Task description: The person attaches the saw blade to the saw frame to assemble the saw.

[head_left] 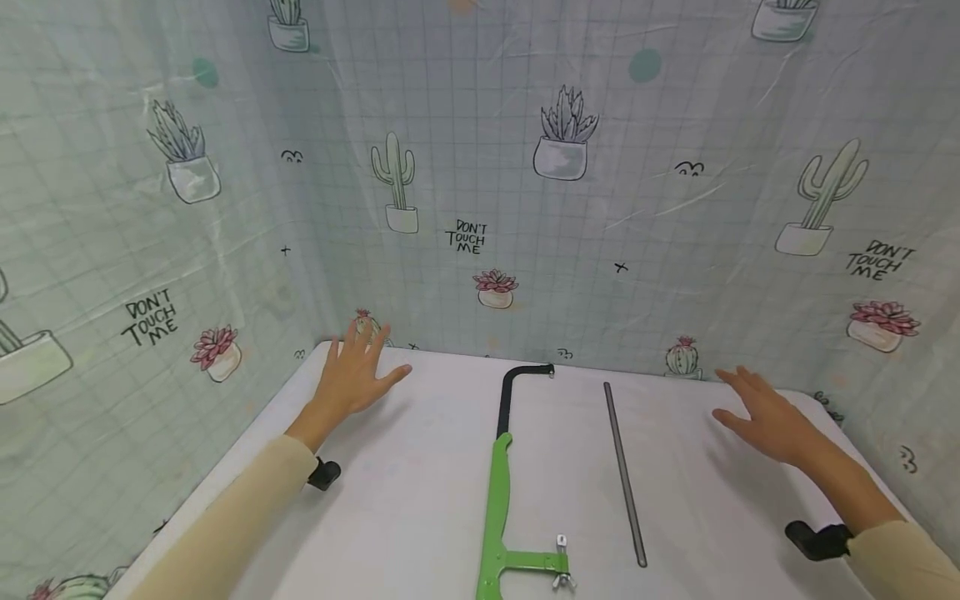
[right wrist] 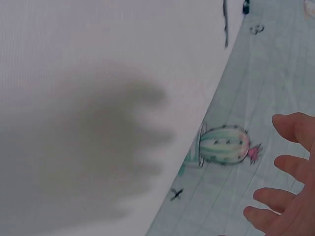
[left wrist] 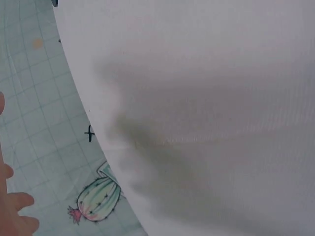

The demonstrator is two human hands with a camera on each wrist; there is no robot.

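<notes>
A hacksaw frame with a green handle [head_left: 497, 500] and a black bent bow [head_left: 506, 404] lies on the white table [head_left: 405, 500], no blade fitted between its ends. To its right lies a thin dark grey rod-like strip [head_left: 625, 475], apart from the frame. My left hand [head_left: 351, 375] hovers over the far left of the table, fingers spread, holding nothing. Over the right side hangs my right hand [head_left: 772, 421], its fingers extended and touching nothing. In the right wrist view the fingers of my right hand [right wrist: 290, 182] show at the edge.
A wing nut [head_left: 564, 581] sits at the end of the frame's green cross arm. Behind and beside the table hangs a curtain [head_left: 450, 167] printed with potted cacti. Dark wrist straps [head_left: 324, 474] show near both sleeves.
</notes>
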